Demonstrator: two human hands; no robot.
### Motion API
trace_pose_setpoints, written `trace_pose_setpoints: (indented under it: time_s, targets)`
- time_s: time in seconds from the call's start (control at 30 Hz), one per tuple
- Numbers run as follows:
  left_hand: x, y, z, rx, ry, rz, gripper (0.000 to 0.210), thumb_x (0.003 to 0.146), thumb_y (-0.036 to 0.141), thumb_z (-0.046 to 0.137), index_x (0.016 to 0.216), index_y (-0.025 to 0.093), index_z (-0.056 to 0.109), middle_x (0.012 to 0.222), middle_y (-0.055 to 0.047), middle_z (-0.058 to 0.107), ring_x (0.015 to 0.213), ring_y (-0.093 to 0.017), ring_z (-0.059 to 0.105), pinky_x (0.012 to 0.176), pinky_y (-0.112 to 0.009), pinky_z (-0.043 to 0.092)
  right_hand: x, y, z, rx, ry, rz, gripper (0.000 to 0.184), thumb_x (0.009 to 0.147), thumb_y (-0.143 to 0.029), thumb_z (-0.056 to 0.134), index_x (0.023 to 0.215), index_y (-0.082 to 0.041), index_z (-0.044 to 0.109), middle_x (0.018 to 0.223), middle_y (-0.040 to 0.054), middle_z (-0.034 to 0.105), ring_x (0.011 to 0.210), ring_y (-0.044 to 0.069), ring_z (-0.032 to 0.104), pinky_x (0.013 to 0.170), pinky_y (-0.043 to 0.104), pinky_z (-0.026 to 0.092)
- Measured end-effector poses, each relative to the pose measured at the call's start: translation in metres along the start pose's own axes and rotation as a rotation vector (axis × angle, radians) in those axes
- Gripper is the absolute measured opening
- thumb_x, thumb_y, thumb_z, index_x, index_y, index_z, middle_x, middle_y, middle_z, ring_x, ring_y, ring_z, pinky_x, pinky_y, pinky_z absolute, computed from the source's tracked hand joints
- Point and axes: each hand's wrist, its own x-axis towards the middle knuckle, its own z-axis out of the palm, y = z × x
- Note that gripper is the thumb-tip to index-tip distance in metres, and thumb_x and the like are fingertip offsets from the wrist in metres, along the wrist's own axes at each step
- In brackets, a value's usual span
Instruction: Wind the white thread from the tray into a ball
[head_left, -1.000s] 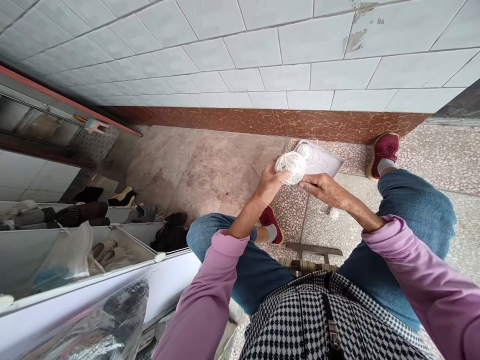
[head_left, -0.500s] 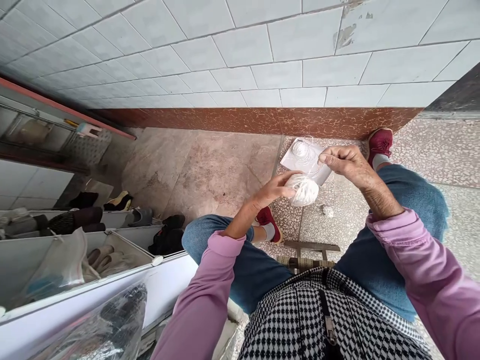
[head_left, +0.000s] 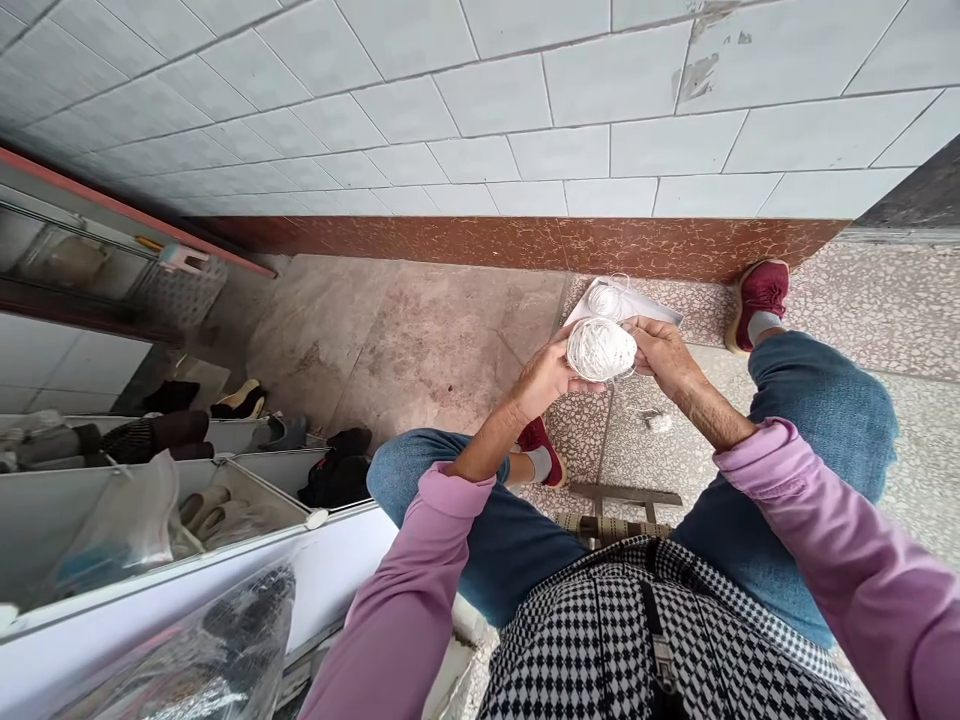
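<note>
A ball of white yarn (head_left: 600, 350) rests in my left hand (head_left: 546, 382), whose fingers curl round its left side and underneath. My right hand (head_left: 664, 355) is at the ball's right edge, fingers pinched on a strand of the yarn; the fingertips are partly hidden by the ball. Behind the ball, a loose coil of the same white yarn (head_left: 604, 299) lies on a pale sheet (head_left: 657, 308) on the floor near the wall.
A small white scrap (head_left: 659, 423) lies on the speckled floor (head_left: 637, 460) between my feet. To the left stands a white shoe rack (head_left: 330, 540) holding several shoes and plastic bags. The tiled wall (head_left: 555, 170) rises in front. Below me is a low wooden stool (head_left: 626, 494).
My right hand has moved left and down, from apart to beside the ball. My left hand has turned the ball and raised it slightly, so it covers more of the sheet.
</note>
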Motion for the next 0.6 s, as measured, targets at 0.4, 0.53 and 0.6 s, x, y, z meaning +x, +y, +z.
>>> trace_pose_setpoints:
  time_s: [0.4,0.53,0.6]
  targets:
    - [-0.001,0.006,0.004,0.082,0.171,0.221,0.085,0.064,0.054,0.092,0.137,0.020,0.063,0.124,-0.013,0.077,0.113,-0.034,0.075,0.088,-0.044,0.064,-0.003,0.013,0.014,-0.278,-0.158,-0.175,0.059,0.090,-0.077,0.070,0.073,-0.023,0.055,0.054,-0.0075,0.038,0.050,0.009,0.029,0.050,0.027,0.023]
    - [0.002,0.012,-0.012,0.186,0.348,0.347,0.078,0.065,0.053,0.090,0.131,0.021,0.064,0.125,-0.011,0.076,0.121,-0.033,0.071,0.099,-0.042,0.059,-0.017,0.009,0.021,-0.486,-0.351,-0.269,0.054,0.103,-0.068,0.058,0.087,-0.018,0.071,0.062,-0.0039,0.047,0.057,0.013,0.039,0.057,0.028,0.032]
    - [0.005,0.011,-0.019,0.344,0.424,0.421,0.077,0.060,0.045,0.094,0.128,0.022,0.064,0.127,-0.009,0.074,0.127,-0.032,0.066,0.107,-0.041,0.054,-0.022,0.002,0.020,-0.528,-0.470,-0.286,0.051,0.105,-0.063,0.058,0.086,-0.017,0.073,0.067,-0.0018,0.053,0.061,0.014,0.044,0.060,0.029,0.035]
